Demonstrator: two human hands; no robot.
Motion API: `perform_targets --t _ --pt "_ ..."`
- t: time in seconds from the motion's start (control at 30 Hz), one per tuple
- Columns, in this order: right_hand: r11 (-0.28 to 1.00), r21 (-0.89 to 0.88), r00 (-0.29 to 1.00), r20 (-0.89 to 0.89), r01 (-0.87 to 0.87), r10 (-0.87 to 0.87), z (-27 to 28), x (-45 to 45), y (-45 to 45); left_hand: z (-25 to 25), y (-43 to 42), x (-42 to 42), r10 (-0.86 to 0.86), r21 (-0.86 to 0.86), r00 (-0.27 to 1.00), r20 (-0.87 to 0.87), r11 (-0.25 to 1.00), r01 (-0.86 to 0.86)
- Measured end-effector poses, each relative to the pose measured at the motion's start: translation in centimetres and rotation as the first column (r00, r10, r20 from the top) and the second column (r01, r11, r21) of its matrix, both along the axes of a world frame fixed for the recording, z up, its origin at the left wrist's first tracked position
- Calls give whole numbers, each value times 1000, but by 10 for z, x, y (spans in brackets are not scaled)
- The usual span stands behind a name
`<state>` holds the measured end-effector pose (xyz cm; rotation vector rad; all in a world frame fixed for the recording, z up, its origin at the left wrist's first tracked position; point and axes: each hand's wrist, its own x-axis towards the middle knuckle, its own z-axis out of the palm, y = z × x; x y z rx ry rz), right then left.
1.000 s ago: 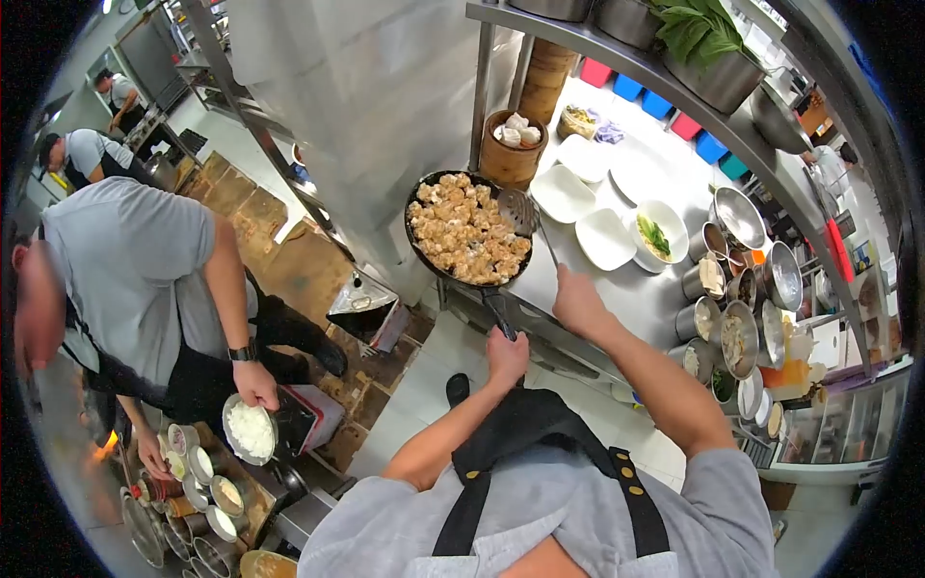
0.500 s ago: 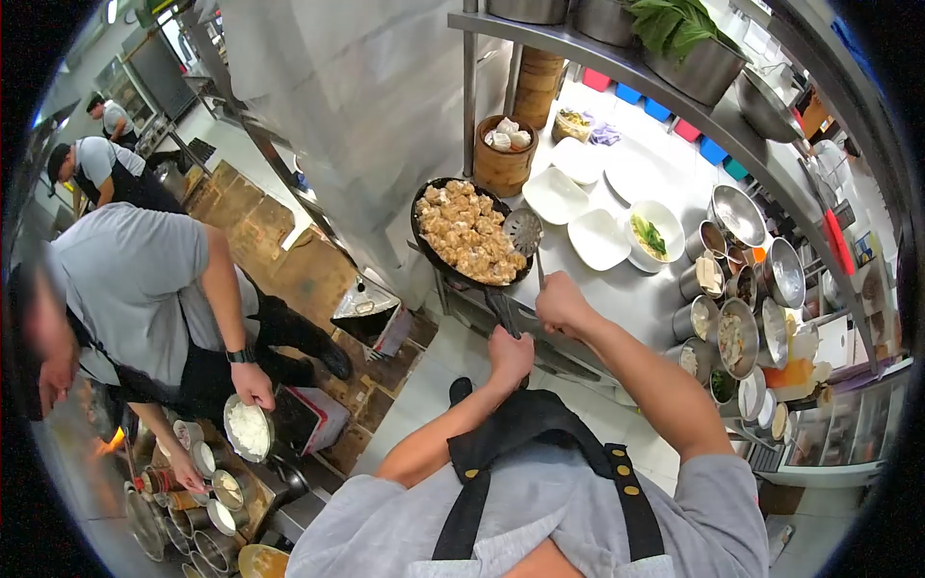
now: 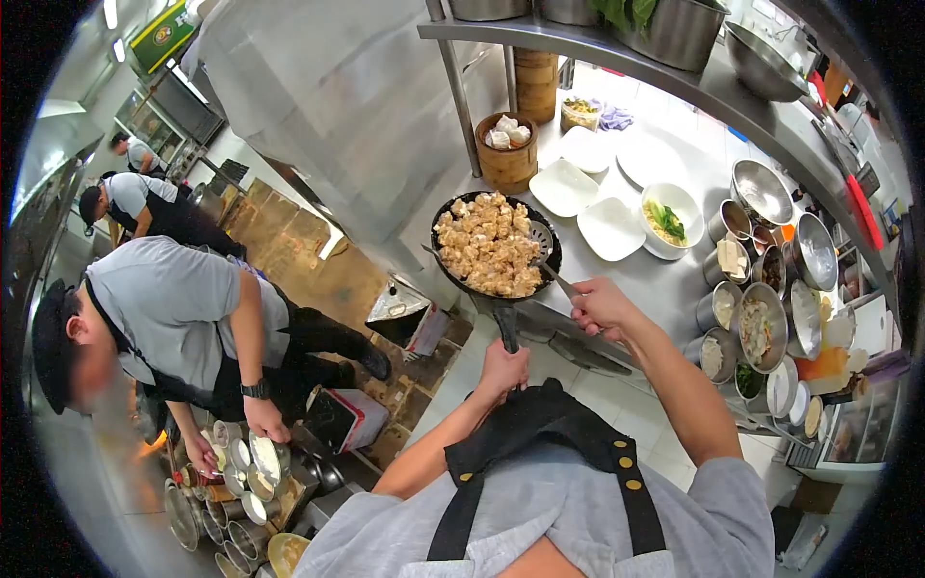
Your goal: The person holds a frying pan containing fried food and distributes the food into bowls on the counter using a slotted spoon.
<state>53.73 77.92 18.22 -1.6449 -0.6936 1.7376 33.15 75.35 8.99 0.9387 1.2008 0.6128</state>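
Note:
Browned chunks of food (image 3: 488, 241), perhaps fried meat, fill a black pan (image 3: 451, 275) in front of me. My left hand (image 3: 505, 368) is closed around the pan's handle, low and close to my apron. In my right hand (image 3: 602, 308) is the handle of a perforated metal skimmer (image 3: 543, 235). Its round head rests against the food inside the pan's right edge. Just behind the pan stands a bamboo steamer (image 3: 507, 166) with white buns in it. White dishes (image 3: 611, 229) lie on the counter to the right, one bowl (image 3: 665, 252) holding noodles and greens.
Metal containers of ingredients (image 3: 759, 329) crowd the counter's right end. An overhead steel shelf (image 3: 617, 43) carries pots. At left a co-worker (image 3: 173, 299) bends over several containers near a flame, with other people farther back. A tin box (image 3: 397, 310) stands on the floor.
My view has shifted. The skimmer head has moved from above the pan's right rim down into the food. The co-worker's bowl of white food has gone lower, among the containers.

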Motion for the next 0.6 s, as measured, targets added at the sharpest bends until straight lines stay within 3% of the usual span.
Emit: perform_targets --t 0.13,0.2,0.3,0.53,0.6 --pt "1000 -11 993 -117 -20 19 -23 20 -1 -7 -2 -2 -27 -47 1000 -1 999 27" --pt "1000 -22 984 -175 -11 7 -27 26 0 -7 -2 -4 -4 -55 992 127 998 12" --pt "999 -51 951 -307 6 -22 -34 39 0 -10 -1 -8 9 -65 988 153 998 1" --pt "998 27 972 -228 62 -54 -8 29 -9 2 -6 -23 -3 -87 991 131 996 14" --pt "990 140 1000 -27 2 2 6 14 -3 0 -5 -29 -41 -69 993 111 996 49"
